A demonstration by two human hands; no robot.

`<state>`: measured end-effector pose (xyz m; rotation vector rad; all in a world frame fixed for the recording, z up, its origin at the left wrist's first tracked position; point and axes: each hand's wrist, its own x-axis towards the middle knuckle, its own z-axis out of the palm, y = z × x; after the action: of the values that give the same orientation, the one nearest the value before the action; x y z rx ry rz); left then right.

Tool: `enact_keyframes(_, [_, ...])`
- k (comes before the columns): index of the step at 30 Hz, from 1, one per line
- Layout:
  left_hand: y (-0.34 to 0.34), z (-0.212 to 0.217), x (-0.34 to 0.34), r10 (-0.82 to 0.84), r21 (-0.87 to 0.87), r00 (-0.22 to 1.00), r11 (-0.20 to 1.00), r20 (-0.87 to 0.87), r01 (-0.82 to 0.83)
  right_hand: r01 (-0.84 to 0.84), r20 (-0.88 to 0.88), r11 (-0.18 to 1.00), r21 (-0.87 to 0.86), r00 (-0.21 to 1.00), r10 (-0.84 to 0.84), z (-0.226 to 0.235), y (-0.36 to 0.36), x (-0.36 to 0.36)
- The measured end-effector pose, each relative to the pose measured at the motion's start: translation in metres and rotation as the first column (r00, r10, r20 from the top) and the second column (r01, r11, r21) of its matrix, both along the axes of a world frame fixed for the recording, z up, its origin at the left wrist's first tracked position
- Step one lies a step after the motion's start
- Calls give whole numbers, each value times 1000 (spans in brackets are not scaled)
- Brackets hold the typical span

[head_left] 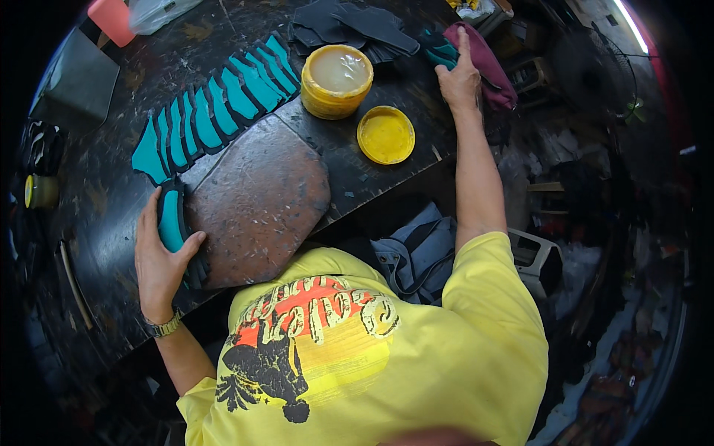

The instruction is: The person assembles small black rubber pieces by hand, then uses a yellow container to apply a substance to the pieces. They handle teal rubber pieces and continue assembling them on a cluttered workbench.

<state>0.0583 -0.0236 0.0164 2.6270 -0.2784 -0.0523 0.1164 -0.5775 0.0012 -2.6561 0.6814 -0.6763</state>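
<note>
My left hand (160, 256) lies along the edge of a stack of teal pieces with black borders (172, 221), with its thumb and fingers on either side of the stack. Above it runs a row of overlapping teal pieces with dark edges (212, 111), fanned out across the dark table. At the far right, my right hand (461, 80) rests with index finger stretched out and thumb apart, against a maroon cloth item (494, 70). Another bundle of teal pieces (439, 48) is beside that thumb; the remaining fingers are partly hidden.
A brown slab with angled corners (256, 197) sits at the table's near edge. Beyond it stand an open yellow tub of pale paste (337, 82) and its yellow lid (386, 135). Black cut pieces (353, 26) are piled farther back. A grey metal box (78, 78) stands left.
</note>
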Motion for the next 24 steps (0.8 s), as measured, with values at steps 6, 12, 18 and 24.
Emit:
enact_keyframes(6, [20,-3,12,58,-78,992,995,-115,-67,-148,485,988,50,868,106,-2,-18,-9])
enact_keyframes(12, [56,-7,15,165,-54,977,983,-135,-174,-292,674,859,420,734,-81,10,-40,-24])
enact_keyframes(18, [79,-11,16,272,111,949,960,-161,-256,-606,737,445,660,638,-224,78,11,-63])
enact_keyframes(24, [13,13,19,-58,-571,990,812,131,123,-769,752,152,621,639,163,105,137,-93])
